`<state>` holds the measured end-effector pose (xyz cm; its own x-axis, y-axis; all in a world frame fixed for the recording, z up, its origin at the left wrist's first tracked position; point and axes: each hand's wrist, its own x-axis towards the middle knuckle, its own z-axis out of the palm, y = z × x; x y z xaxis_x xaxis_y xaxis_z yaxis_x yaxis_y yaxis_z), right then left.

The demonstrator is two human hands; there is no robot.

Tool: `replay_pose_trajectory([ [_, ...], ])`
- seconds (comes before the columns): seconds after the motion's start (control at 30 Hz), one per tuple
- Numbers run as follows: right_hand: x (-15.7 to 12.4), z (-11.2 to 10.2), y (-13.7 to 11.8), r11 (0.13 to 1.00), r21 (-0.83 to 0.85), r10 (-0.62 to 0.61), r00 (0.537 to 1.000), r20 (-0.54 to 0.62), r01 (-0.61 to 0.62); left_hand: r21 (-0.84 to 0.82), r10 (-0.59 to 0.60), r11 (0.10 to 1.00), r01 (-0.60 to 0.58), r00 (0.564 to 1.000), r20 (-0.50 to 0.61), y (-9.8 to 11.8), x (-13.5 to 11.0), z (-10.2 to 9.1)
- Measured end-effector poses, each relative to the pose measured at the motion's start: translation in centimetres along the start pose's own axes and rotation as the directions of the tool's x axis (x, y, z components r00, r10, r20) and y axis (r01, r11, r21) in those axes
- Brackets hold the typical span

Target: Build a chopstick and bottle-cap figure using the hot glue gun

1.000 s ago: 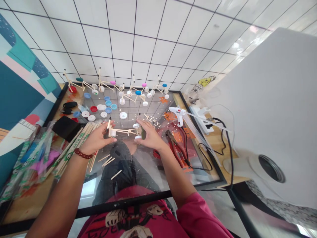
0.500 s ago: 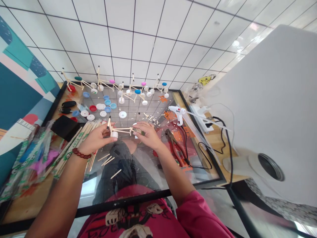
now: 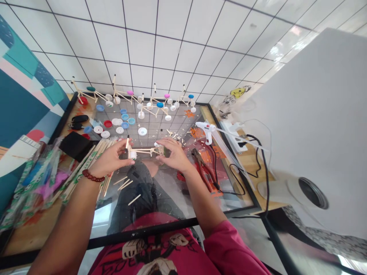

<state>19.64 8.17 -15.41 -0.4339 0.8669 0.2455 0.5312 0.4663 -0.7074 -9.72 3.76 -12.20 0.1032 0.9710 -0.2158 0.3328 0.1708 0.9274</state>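
A small frame of wooden sticks with white bottle caps as wheels (image 3: 142, 151) stands on the glass table (image 3: 160, 198) between my two hands. My left hand (image 3: 110, 158) grips its left end, thumb and fingers closed round the upright stick and a white cap. My right hand (image 3: 173, 152) is at its right end, fingers curled on the sticks and the cap there.
Several finished stick-and-cap models (image 3: 149, 103) line the far edge by the tiled wall. Loose coloured caps (image 3: 120, 122) lie behind my hands. A bundle of sticks (image 3: 86, 168) lies left, a glue gun (image 3: 208, 131) and pliers (image 3: 205, 172) right, cut sticks (image 3: 126, 187) near me.
Both hands and the stick frame have shifted slightly away from me. My right hand's fingers have curled closer onto the frame's right end.
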Motion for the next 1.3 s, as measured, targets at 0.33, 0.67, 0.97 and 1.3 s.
replay_pose_trajectory([
  [0.33,0.1,0.4,0.2,1.000,0.010,-0.020,1.000,0.013,0.020,0.016,-0.015,1.000,0.015,1.000,-0.014,0.0,0.0,0.1],
  [0.67,0.2,1.2,0.5,1.000,-0.009,-0.006,1.000,0.005,0.006,-0.018,-0.055,0.998,0.055,0.998,-0.024,0.4,0.0,0.4],
  [0.97,0.0,1.3,-0.6,1.000,-0.014,-0.022,0.999,-0.027,0.021,0.006,-0.010,1.000,0.010,1.000,-0.007,0.1,0.0,0.6],
  [1.3,0.2,1.5,-0.7,0.997,0.046,-0.064,0.997,-0.053,0.067,0.126,0.167,0.980,-0.153,0.981,-0.102,0.9,-0.4,0.9],
])
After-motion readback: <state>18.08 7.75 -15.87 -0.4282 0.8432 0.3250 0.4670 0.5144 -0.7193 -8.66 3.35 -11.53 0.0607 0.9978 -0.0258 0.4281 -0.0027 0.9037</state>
